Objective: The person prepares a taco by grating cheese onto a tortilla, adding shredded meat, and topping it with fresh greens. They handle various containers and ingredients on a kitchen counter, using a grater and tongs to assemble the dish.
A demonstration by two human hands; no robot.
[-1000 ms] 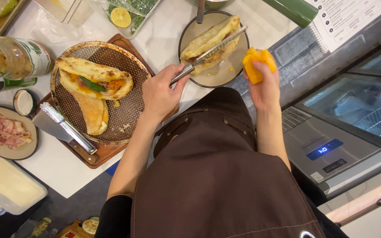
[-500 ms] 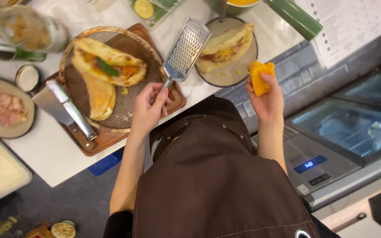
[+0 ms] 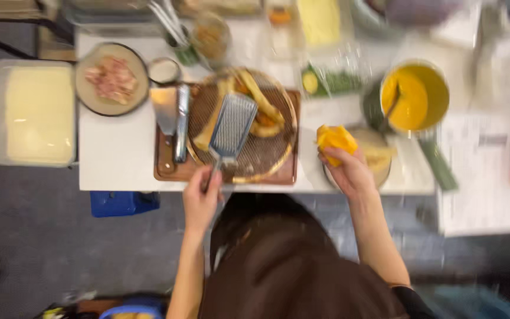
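Note:
My left hand (image 3: 202,198) grips the handle of a flat metal grater (image 3: 232,127), which hangs over a round wire rack (image 3: 270,155) with filled flatbreads (image 3: 261,107) on it. The rack rests on a wooden board (image 3: 168,171). My right hand (image 3: 349,171) holds a block of orange cheese (image 3: 334,139) just above a plate (image 3: 379,155) with another flatbread on it. The picture is blurred by motion.
A scraper (image 3: 165,112) and a knife (image 3: 182,121) lie on the board's left side. A plate of meat (image 3: 112,78), a small dish (image 3: 163,70), a white tub (image 3: 36,113), a pot of yellow sauce (image 3: 414,97) and paper sheets (image 3: 476,177) crowd the white counter (image 3: 116,159).
The view has swung round. My left hand carried the grater from the right-hand plate over to the wire rack. My right hand still holds the cheese near the plate.

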